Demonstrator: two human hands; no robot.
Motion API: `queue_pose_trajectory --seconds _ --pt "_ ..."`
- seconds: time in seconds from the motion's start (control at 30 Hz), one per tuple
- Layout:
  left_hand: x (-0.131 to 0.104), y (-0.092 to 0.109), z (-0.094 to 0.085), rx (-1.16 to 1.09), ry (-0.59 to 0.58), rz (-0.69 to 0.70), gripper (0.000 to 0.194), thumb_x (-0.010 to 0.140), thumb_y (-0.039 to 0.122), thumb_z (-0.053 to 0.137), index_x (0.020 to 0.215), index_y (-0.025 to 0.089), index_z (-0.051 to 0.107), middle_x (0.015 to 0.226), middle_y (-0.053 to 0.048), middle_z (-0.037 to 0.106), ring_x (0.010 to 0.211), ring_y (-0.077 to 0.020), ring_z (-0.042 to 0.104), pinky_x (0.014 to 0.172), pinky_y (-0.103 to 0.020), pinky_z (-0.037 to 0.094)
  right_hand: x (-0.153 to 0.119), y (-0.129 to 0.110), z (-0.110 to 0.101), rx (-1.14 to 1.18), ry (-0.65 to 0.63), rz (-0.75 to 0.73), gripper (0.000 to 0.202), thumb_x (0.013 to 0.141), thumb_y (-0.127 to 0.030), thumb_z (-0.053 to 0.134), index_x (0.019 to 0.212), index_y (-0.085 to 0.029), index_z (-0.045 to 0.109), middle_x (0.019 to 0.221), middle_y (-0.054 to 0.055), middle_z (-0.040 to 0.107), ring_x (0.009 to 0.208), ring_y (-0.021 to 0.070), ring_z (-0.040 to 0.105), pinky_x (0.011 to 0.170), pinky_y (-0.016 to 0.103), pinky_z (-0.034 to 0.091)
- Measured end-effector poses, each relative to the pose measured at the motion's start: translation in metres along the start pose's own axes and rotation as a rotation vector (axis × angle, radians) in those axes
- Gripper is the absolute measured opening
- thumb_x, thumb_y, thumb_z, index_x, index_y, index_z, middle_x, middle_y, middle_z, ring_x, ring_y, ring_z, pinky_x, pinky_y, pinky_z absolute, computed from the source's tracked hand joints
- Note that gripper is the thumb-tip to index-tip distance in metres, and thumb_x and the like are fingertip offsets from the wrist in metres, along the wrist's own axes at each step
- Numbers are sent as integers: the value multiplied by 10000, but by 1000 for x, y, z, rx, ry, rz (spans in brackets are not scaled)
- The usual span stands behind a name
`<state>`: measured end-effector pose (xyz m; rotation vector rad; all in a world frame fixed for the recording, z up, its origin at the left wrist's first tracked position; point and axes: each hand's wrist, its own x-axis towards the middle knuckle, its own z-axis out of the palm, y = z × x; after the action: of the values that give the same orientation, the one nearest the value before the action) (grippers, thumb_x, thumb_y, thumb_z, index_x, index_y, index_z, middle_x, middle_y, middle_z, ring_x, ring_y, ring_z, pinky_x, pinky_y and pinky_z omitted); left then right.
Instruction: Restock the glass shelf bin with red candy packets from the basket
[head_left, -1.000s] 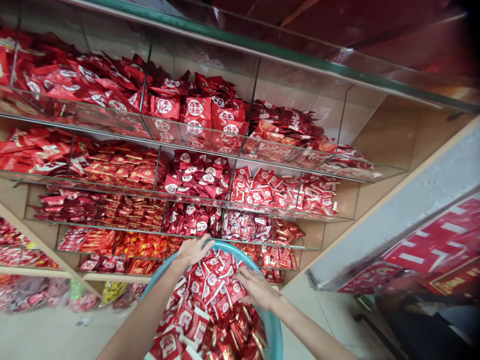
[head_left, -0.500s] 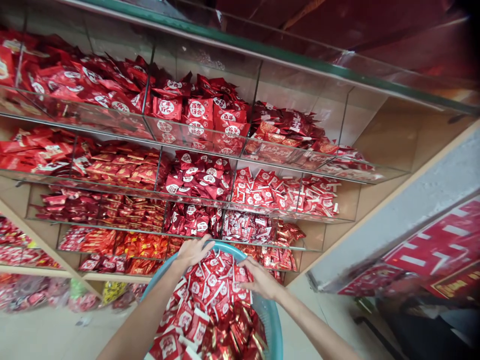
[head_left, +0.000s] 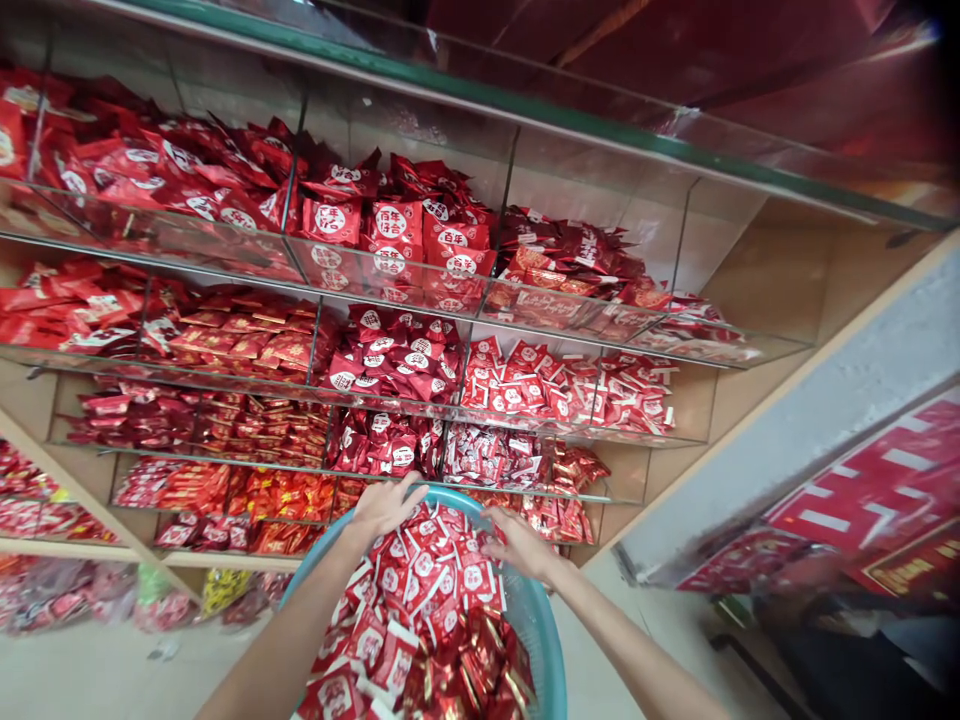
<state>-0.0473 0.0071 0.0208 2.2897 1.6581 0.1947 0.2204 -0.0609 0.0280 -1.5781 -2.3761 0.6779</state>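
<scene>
A teal plastic basket (head_left: pixel 551 640) full of small red and white candy packets (head_left: pixel 420 580) stands below the shelves. Darker red, gold-edged packets (head_left: pixel 487 665) lie in its near right part. My left hand (head_left: pixel 382 508) is closed over the basket's far rim, thumb toward the inside. At the right side of the rim, my right hand (head_left: pixel 517 540) hovers over the packets, its fingers slightly bent and apart. I see nothing held in it.
Glass-fronted shelves (head_left: pixel 390 390) with red packets in divided compartments rise in front of me. A grey wall (head_left: pixel 885 370) and red printed panels (head_left: pixel 862 500) are at right. Plastic bags of goods (head_left: pixel 75 590) lie low at left on the tiled floor (head_left: pixel 90 670).
My right hand has moved slightly up and right, off the packets it was touching, toward the rim. My left hand keeps its place on the basket.
</scene>
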Motion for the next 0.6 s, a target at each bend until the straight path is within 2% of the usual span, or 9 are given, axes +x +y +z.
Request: queue_pose_trajectory --seconds 0.1,0.23,0.43,0.6 --pt "1 0 1 3 -4 -1 692 809 661 79 1239 254 438 888 -78 681 894 -265 616 787 -356 395 10 -4 -3 -94 52 41 441 774 -380 531 1179 -229 444 1142 85 548 1087 251 477 917 370 351" --pt "2 -1 2 9 3 3 699 808 664 66 1243 262 437 890 -93 685 894 -282 618 778 -379 404 28 -13 6 -192 78 66 533 769 -513 489 1179 -175 462 1116 152 567 1074 307 477 922 434 319" --pt "2 0 2 9 19 -7 669 809 663 89 1236 281 434 888 -77 690 884 -258 629 760 -353 416 43 -18 18 -250 71 85 594 787 -603 370 1170 -160 469 1094 166 588 1038 291 504 880 409 345" --pt "1 0 1 8 16 -4 684 808 665 73 1231 277 445 866 -78 693 870 -258 630 756 -352 418 48 -14 22 -246 82 110 657 774 -628 367 1221 -151 433 1120 173 574 1065 300 492 898 429 334"
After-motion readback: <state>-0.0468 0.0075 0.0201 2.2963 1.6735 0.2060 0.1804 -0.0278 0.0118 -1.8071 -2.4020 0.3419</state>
